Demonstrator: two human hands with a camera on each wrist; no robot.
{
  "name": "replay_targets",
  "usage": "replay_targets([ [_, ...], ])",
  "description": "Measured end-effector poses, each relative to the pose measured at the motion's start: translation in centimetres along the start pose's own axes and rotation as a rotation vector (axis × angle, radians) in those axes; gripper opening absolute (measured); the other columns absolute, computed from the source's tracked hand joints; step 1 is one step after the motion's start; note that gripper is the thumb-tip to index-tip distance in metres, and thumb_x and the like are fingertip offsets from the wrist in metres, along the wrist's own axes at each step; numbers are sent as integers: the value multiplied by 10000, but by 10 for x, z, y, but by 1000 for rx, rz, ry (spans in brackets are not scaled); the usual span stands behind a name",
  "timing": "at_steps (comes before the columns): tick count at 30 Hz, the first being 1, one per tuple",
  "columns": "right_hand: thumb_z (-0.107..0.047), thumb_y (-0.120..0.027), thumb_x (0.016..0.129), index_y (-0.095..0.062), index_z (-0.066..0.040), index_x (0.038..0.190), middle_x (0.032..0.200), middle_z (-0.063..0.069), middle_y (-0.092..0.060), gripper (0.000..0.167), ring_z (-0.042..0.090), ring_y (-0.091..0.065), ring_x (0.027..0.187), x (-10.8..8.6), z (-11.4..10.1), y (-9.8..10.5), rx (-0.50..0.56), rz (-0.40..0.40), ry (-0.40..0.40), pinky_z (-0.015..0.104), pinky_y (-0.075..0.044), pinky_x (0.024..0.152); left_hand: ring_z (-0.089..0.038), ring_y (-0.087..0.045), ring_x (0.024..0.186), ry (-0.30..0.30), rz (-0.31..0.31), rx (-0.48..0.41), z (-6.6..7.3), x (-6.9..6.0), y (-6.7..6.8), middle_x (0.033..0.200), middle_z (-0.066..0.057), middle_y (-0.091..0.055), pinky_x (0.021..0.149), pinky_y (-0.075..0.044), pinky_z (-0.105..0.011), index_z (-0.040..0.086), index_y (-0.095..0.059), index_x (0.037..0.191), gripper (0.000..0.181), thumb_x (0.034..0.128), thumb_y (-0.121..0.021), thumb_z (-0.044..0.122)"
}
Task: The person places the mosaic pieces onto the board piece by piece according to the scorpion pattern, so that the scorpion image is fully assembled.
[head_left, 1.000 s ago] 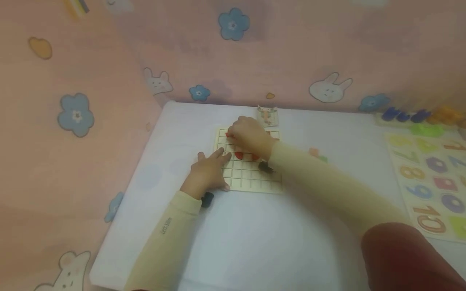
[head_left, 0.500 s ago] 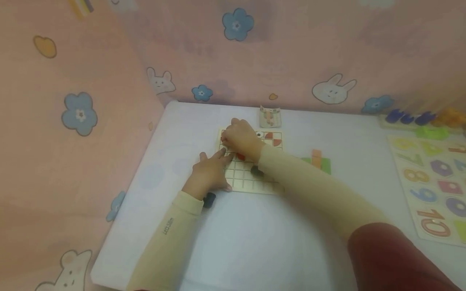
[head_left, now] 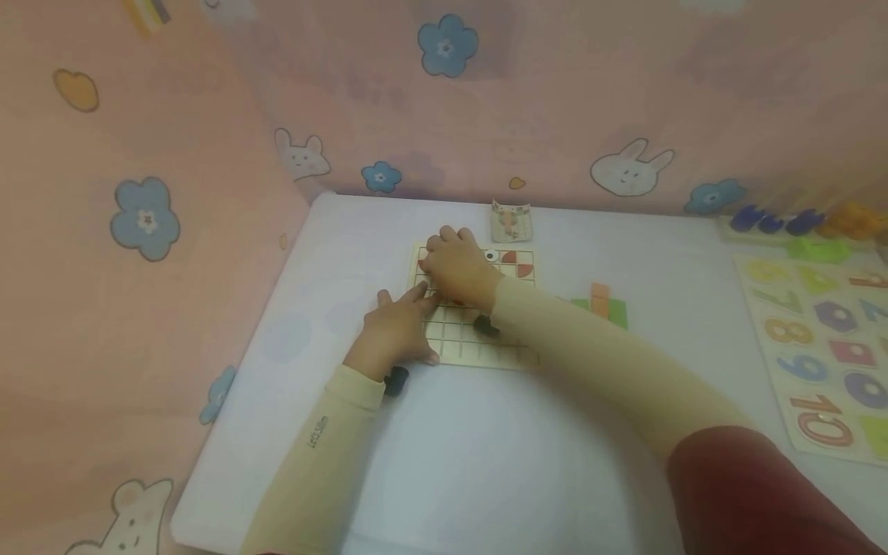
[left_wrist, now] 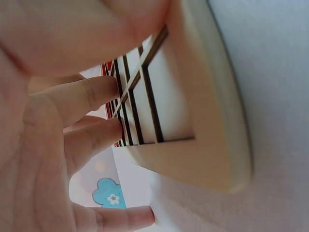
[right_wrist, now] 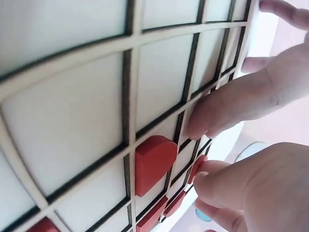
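A wooden grid board lies on the white table. My left hand rests with spread, fairly straight fingers on its left edge; the left wrist view shows these fingers on the frame and grid. Over the upper left cells, my right hand pinches a red piece between thumb and finger, low against the grid in the right wrist view. A rounded red piece sits in a nearby cell. Red quarter pieces and an eye piece occupy upper right cells.
Behind the board stands a small picture card. To its right lie a green piece and an orange strip. Farther right are a number puzzle board and blue pieces. A patterned wall borders the table.
My right hand has shifted left and slightly down over the upper left cells, uncovering the eye piece, red quarter pieces and more of the orange and green pieces. My left hand keeps its place.
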State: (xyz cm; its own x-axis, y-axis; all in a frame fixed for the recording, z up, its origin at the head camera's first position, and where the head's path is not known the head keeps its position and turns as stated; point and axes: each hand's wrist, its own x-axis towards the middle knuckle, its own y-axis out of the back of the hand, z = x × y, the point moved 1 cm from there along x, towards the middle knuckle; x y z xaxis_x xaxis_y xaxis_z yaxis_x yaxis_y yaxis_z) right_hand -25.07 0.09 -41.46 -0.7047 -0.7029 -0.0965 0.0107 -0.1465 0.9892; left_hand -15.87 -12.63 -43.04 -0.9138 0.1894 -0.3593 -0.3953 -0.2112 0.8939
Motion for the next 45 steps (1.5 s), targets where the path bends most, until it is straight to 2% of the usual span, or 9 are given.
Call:
replay_targets([
  [3,-274,-764,971,-770,-211,1307,1221,45,-637,342,273,-464,1081,-2,1,1,43,-24,-35,440,-395,941,-433,-399,1218,-7,-5,6,1,0,0,1757,20,-222,897,-509,-619,357,-369,1656,1176,668,-1007,402],
  [8,-320,-765,967,-757,-183,1316,1239,42,-617,375,265,-447,1099,-5,0,4,101,-64,-75,432,-380,959,-430,-409,1203,-14,-10,27,3,1,-1,1759,21,-214,875,-523,-613,358,-367,1656,1173,671,-1000,428],
  [14,-349,-759,969,-736,-174,1347,1273,45,-596,417,262,-433,1126,-6,1,4,110,-84,-98,436,-371,986,-439,-406,1227,-20,-14,26,5,1,1,1761,23,-205,880,-523,-615,326,-381,1653,1172,666,-1003,431],
  [22,-353,-754,974,-754,-143,1284,1244,70,-592,375,280,-442,1110,-8,-1,10,102,-55,-63,454,-383,968,-490,-376,1289,-10,-14,7,4,1,3,1761,30,-203,910,-506,-626,337,-368,1659,1177,671,-1005,408],
  [27,-269,-708,996,-734,-179,1322,1375,59,-586,339,300,-461,1249,-18,16,19,139,-16,-132,507,-381,1071,-472,-376,1278,-15,-23,-13,7,1,3,1756,26,-224,920,-504,-600,339,-387,1654,1144,689,-1000,383],
  [30,-169,-604,1026,-716,-180,1358,1447,71,-586,351,340,-439,1380,-35,37,31,212,21,-199,580,-339,1155,-472,-362,1309,-5,-27,-15,10,0,3,1756,28,-225,931,-506,-587,330,-398,1652,1134,692,-1000,375],
  [33,-101,-557,1010,-722,-135,1346,1466,119,-591,376,385,-400,1451,-61,60,42,290,62,-248,618,-285,1192,-439,-360,1307,17,-34,-18,12,0,2,1760,35,-210,930,-504,-555,328,-392,1655,1141,692,-1004,371],
  [38,-32,-494,991,-740,-47,1294,1388,168,-652,391,399,-479,1363,-112,94,43,339,116,-307,560,-347,1157,-363,-366,1232,49,-32,-20,9,-1,1,1762,44,-201,899,-489,-514,340,-381,1658,1152,691,-1007,363],
  [45,-102,-544,1024,-709,-9,1320,1374,222,-649,351,439,-479,1336,-178,128,19,447,-5,-460,602,-332,1155,-373,-371,1211,44,-37,-14,3,-1,-1,1766,22,-189,876,-490,-514,312,-381,1663,1147,700,-1002,362],
])
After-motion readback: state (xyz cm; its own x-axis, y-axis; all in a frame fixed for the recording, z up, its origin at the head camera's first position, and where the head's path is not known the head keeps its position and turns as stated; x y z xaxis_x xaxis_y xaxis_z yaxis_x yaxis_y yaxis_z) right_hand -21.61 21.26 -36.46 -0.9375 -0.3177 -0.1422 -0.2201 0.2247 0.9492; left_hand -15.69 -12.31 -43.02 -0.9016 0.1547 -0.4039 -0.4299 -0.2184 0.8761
